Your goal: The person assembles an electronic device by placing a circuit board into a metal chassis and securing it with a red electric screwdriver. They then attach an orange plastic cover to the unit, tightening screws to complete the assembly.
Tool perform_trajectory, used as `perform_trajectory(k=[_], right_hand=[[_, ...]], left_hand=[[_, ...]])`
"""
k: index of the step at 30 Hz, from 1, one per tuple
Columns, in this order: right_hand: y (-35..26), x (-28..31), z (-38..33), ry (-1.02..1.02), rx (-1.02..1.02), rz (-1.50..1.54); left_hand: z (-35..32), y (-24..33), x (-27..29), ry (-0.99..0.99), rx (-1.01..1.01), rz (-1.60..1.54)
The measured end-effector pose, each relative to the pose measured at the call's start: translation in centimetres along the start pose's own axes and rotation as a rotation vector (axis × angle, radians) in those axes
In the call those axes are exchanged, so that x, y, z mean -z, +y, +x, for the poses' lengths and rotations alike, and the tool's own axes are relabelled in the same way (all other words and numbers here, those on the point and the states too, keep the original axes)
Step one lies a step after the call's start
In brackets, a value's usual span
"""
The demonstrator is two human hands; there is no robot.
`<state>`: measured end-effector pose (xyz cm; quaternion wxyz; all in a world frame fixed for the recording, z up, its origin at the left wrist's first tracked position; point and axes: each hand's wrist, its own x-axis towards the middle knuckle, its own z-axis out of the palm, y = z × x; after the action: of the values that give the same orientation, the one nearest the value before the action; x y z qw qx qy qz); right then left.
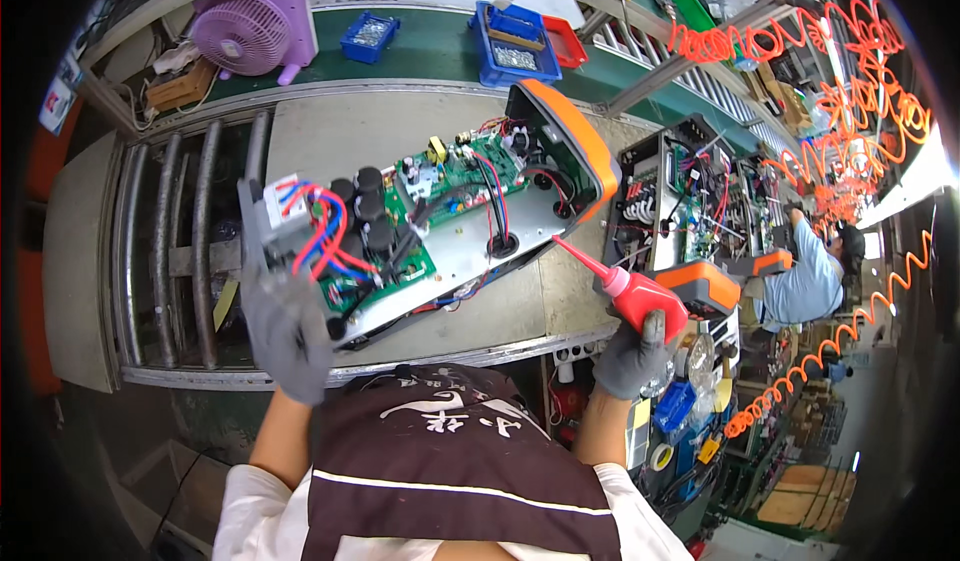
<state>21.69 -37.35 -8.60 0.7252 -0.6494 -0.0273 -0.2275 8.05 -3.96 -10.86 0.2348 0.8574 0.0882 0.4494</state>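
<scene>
**Gloved hands at an opened electronics unit**

The left hand (288,333), in a grey glove, grips the near-left corner of the opened unit (420,226), fingers wrapped around its edge; just beyond the fingers runs a bundle of red and blue wires (322,229) beside a row of black capacitors (366,204). The right hand (630,356), also gloved, is closed around a red squeeze bottle (640,299) (its body sits just above the fist), and the long nozzle points up and to the left of that hand, its tip close to the unit's right edge. Beyond the right hand stands a second opened unit (680,201).
</scene>
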Motion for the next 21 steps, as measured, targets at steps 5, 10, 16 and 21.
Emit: perform_trajectory(k=[5,10,16,21], right_hand=[[-2.1,-1.8,-1.9,-0.022,0.357,-0.349],[-0.9,-1.9,-1.7,-0.278,0.698,-0.667],[0.7,-2.2,-0.5,-0.393,0.801,-0.915],[2.9,-2.8,0.1,-0.293,0.724,-0.867]], left_hand=[[-8.0,2.2,1.4,-0.036,-0.315,0.004],[-8.9,2.1,1.2,-0.039,-0.195,-0.030],[-9.1,1.9,1.1,-0.018,-0.266,-0.025],[-9.9,1.3,0.3,0.086,-0.308,-0.029]])
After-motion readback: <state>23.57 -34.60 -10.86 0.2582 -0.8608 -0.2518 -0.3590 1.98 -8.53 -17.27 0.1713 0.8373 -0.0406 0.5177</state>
